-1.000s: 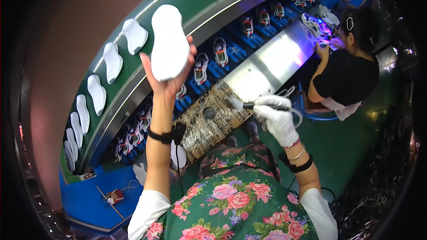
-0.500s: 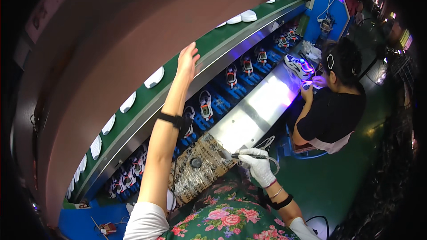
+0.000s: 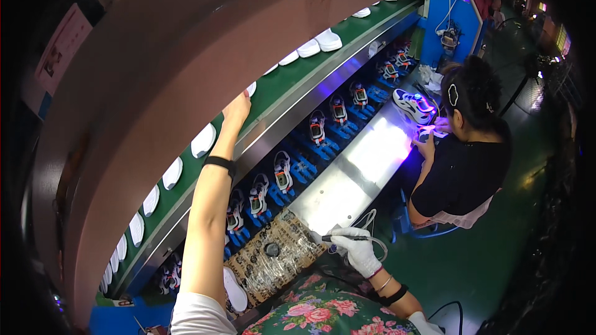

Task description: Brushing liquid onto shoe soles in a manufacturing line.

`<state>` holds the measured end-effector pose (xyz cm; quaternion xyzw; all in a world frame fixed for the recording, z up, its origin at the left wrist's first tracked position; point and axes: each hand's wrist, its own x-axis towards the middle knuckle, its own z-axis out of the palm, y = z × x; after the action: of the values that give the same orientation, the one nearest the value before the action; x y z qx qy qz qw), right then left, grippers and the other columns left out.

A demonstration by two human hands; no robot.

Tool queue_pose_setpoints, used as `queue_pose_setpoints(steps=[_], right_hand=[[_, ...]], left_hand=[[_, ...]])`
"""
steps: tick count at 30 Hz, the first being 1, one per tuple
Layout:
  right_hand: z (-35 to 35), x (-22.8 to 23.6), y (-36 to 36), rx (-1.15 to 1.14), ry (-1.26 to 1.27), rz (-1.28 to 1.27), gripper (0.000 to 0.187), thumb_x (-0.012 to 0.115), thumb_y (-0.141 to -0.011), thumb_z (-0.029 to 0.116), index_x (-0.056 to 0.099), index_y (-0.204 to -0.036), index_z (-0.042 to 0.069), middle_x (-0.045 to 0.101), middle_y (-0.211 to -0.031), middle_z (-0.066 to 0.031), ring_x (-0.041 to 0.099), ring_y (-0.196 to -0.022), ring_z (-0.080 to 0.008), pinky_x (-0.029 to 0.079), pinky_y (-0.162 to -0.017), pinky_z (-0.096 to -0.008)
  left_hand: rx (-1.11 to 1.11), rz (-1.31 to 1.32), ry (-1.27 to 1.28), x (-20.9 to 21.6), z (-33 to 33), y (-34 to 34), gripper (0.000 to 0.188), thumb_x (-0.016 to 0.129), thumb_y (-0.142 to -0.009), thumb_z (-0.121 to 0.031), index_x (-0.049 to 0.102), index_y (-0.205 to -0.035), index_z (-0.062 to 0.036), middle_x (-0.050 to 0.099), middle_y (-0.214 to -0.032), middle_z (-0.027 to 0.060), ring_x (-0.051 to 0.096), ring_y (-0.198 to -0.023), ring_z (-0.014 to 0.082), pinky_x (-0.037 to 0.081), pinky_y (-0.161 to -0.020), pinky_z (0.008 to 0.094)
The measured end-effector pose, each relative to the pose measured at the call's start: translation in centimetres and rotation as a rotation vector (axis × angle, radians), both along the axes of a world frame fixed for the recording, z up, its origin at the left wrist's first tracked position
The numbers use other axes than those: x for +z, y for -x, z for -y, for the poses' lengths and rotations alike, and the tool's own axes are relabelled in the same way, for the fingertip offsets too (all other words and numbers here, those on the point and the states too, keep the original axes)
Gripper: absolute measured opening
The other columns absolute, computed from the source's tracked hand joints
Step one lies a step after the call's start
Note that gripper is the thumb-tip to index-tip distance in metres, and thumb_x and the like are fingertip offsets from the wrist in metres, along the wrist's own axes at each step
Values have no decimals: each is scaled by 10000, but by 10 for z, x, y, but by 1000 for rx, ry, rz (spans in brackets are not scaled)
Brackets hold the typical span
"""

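Observation:
My bare left hand (image 3: pixel 236 110) reaches over the green conveyor belt, its fingers curled at a white shoe sole (image 3: pixel 251 89); the brown hood partly hides both. In my white-gloved right hand (image 3: pixel 357 250) is a slim dark-handled brush (image 3: pixel 343 237) with a pale tube attached. Its tip points left, over the edge of the bench. Below the brush, brown patterned paper under clear film (image 3: pixel 288 260) covers the near bench end, with a dark round lump (image 3: pixel 272 249) on it. Beside my left forearm lies another white sole (image 3: pixel 234 290).
White soles line the green belt (image 3: pixel 273 100). Shoe uppers (image 3: pixel 283 172) stand on blue holders along a lower line. The bare metal bench (image 3: pixel 332 201) runs toward a seated co-worker (image 3: pixel 465 161), who handles a shoe under purple light. The brown hood (image 3: pixel 167 68) curves overhead.
My left hand has moved left and down, from outstretched fingers to curled ones at a sole. The view has shifted, and soles and uppers appear displaced. My right hand still holds the brush.

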<state>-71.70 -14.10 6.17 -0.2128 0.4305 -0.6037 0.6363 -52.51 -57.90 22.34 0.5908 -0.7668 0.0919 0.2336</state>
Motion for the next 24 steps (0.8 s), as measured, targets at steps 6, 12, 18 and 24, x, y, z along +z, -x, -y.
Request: queue_pose_setpoints(steps=[6, 12, 18, 24], right_hand=[[20, -7, -13, -8, 16, 85, 166, 704, -832, -55, 727, -996, -48, 737, -924, -108, 698, -819, -149, 560, -747, -249], [42, 36, -23, -46, 52, 146, 152, 668, -866, -51, 709, -1011, -35, 728, -970, -139, 703, -853, -196, 584, -764, -299], [52, 76, -45, 67, 107, 280, 182, 635, -878, -53, 716, -1039, -29, 733, -992, -121, 694, -859, -162, 553, -760, -264], [43, 119, -86, 254, 513, -405, 204, 644, -914, 6, 695, -1109, -27, 702, -1070, -91, 660, -955, -133, 535, -843, -255]], left_hand=[[-410, -1075, -217, 8, -119, -51, 123, 668, -911, -52, 616, -1017, -19, 618, -1123, 113, 643, -1029, 235, 576, -838, 373], [-159, -1014, 359, -1, -259, -171, 197, 555, -845, 6, 528, -1035, -39, 573, -1093, 118, 553, -1079, 220, 461, -956, 368], [-179, -1570, -239, -39, -326, -196, 441, 535, -929, -101, 483, -1356, -8, 665, -1143, 195, 678, -937, 242, 568, -817, 336], [-127, -1982, -1093, -166, -372, -173, 413, 661, -907, -226, 598, -1253, -11, 707, -1025, 120, 712, -885, 224, 594, -802, 345]])
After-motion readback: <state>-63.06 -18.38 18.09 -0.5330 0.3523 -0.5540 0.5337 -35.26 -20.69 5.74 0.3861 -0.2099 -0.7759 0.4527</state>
